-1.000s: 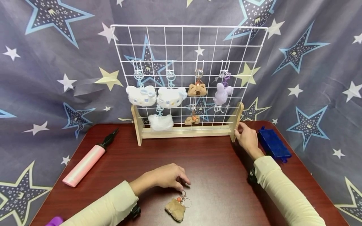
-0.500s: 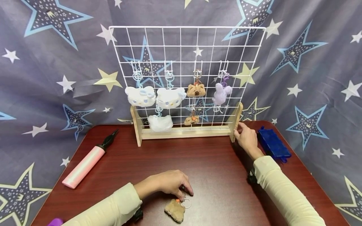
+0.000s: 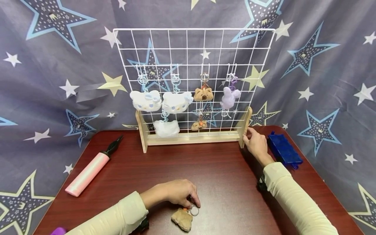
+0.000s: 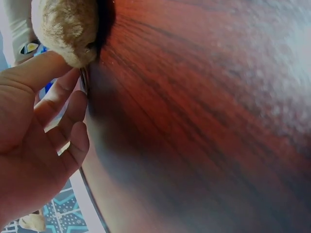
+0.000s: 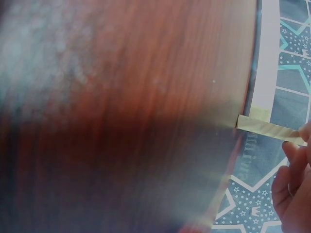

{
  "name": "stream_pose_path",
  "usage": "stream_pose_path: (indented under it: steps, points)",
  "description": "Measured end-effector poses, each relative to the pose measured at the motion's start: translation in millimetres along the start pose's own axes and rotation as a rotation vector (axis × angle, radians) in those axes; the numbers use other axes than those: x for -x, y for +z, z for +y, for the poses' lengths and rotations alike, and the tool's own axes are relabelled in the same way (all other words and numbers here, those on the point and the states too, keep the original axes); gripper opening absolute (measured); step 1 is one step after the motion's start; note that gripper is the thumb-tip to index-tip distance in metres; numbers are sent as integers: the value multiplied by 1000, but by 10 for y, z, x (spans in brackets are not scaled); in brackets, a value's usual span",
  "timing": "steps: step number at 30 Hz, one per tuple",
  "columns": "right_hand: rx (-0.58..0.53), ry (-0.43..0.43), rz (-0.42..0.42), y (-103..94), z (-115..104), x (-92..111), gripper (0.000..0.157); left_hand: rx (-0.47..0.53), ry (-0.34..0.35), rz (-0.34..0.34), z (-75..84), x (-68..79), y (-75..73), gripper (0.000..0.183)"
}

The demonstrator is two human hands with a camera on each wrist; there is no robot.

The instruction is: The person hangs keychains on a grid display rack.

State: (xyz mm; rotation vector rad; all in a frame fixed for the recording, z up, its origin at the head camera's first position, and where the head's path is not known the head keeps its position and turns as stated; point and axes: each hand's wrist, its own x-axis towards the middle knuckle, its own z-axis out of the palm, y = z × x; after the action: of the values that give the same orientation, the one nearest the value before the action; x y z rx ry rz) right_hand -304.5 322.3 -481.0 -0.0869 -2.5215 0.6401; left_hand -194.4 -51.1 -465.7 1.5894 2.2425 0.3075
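Observation:
A brown plush keychain (image 3: 182, 219) with an orange bell and a metal ring lies on the near part of the table. My left hand (image 3: 180, 192) is over its top, thumb and forefinger pinching the metal clasp beside the ring. In the left wrist view the brown plush (image 4: 68, 29) sits just past the thumb, and the other fingers curl loosely. At the far right, my right hand (image 3: 256, 143) holds the wooden side foot (image 3: 246, 127) of a white wire grid rack (image 3: 188, 49). In the right wrist view its fingers (image 5: 291, 165) meet the wooden piece (image 5: 269, 130).
White cat plush keychains (image 3: 177, 102), brown bear ones (image 3: 203, 94) and a purple one (image 3: 230, 98) hang on the grid's hooks. A pink hand pump (image 3: 88, 174) lies at left, a blue plastic case (image 3: 284, 149) at right. A purple object (image 3: 58, 231) shows at the bottom left.
My left hand has come down and toward me onto the keychain's clasp, its fingers closing in. The right hand stays at the rack's foot.

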Motion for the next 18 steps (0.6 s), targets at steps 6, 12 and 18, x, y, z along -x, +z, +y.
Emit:
stream_pose_path:
  steps: [6, 12, 18]
  points:
    - [7, 5, 1, -3, -9, -4, 33, -10, -23, 0, 46, -11, -11, 20]
    - [1, 6, -9, -6, -5, 1, 35, 8, -48, 19, 54, 3, -7, 20]
    - [-3, 21, -17, 0, -3, 5, 37, -1, -38, 13, 29, 26, 19, 28]
